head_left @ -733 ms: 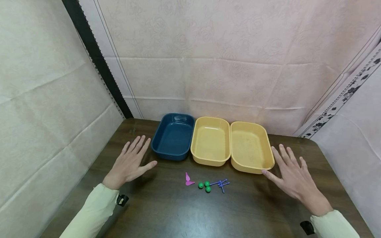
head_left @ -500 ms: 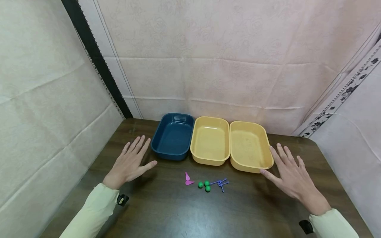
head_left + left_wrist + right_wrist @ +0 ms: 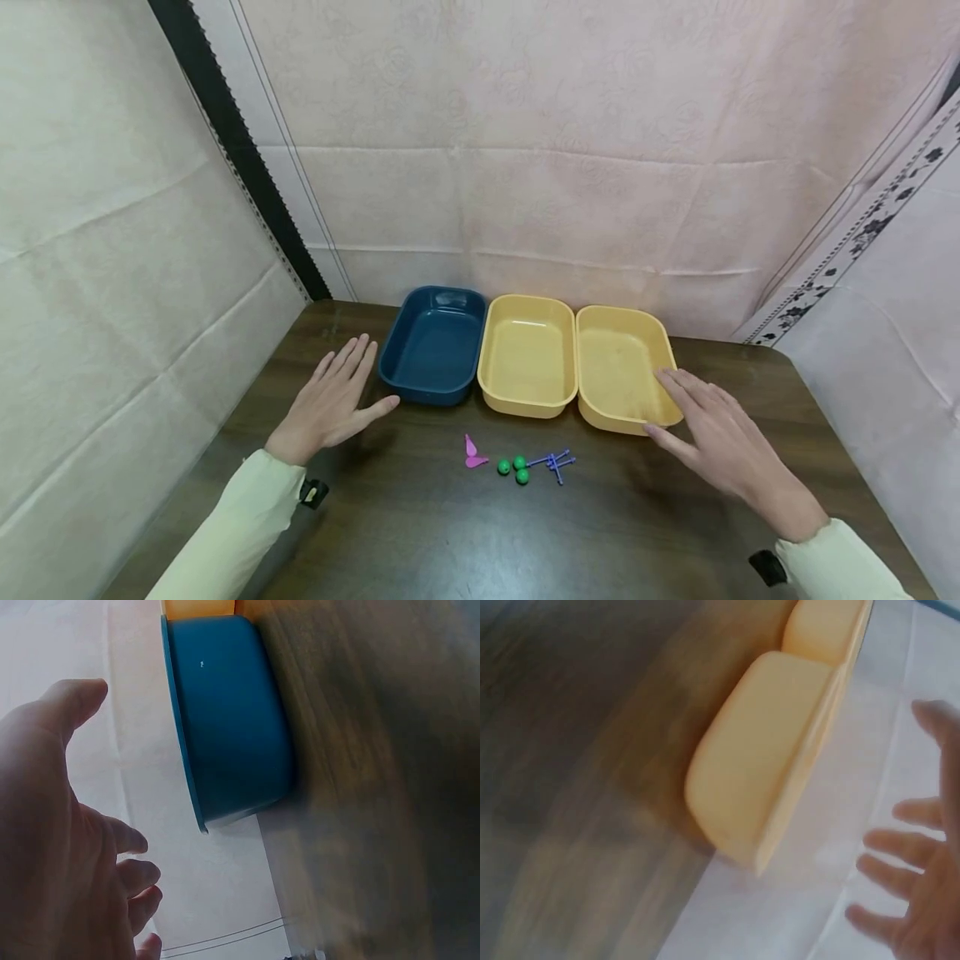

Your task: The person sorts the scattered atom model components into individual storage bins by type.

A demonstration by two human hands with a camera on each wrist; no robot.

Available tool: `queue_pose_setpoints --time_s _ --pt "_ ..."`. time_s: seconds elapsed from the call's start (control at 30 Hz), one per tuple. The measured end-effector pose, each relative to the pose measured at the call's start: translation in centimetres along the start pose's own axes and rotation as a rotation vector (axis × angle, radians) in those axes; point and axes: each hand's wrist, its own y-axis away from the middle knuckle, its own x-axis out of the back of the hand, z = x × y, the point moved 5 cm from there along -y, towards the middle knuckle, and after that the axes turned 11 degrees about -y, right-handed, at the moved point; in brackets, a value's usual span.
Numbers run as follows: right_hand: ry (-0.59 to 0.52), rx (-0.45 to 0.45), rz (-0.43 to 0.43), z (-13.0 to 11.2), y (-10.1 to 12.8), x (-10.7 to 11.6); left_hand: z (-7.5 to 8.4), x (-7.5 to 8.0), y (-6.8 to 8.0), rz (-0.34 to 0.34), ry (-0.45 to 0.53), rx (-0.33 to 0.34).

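Note:
My left hand [image 3: 328, 407] hovers with extended fingers just left of the blue bin [image 3: 435, 346], holding nothing. On the other side, my right hand [image 3: 723, 442] is held above the table, its fingertips overlapping the near right corner of the right yellow bin [image 3: 624, 367] in the head view. The right wrist view shows those fingers apart from the bin, with nothing in them. Between the hands lie two pink teardrop-shaped pieces [image 3: 472, 452], several small green balls [image 3: 522, 476] and a cluster of thin purple-blue sticks [image 3: 554, 462] with knobbed ends.
A middle yellow bin [image 3: 528, 357] stands between the blue bin and the right yellow one, all in a row at the back of the dark wooden table [image 3: 420, 533]. Pale cloth [image 3: 480, 200] hangs behind the bins and along both sides.
My right hand has shifted left, its fingers drawing closer together over the right bin's edge. The left hand has barely moved. The small pieces lie as before; the head view has shifted slightly.

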Motion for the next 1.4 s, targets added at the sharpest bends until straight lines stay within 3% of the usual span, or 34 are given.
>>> queue_pose_setpoints --time_s 0.2,0.5,0.8,1.13,1.4 --pt "-0.055 0.108 0.021 -2.9 -1.6 0.4 0.4 0.1 -1.5 0.003 0.008 -0.020" --pt "-0.090 0.236 -0.097 -6.8 -5.6 -1.2 0.7 -0.3 -3.5 -0.009 0.024 -0.048" --pt "-0.108 0.300 -0.274 -10.4 -8.5 -4.3 0.8 -1.0 -4.1 -0.016 0.040 -0.043" --pt "-0.166 0.323 -0.492 -13.6 -9.9 -9.2 0.7 -1.9 -4.2 -0.046 0.040 -0.033" --pt "-0.178 0.376 -0.562 -15.2 -10.2 -12.7 0.5 -2.7 -4.1 -0.057 0.041 -0.033"
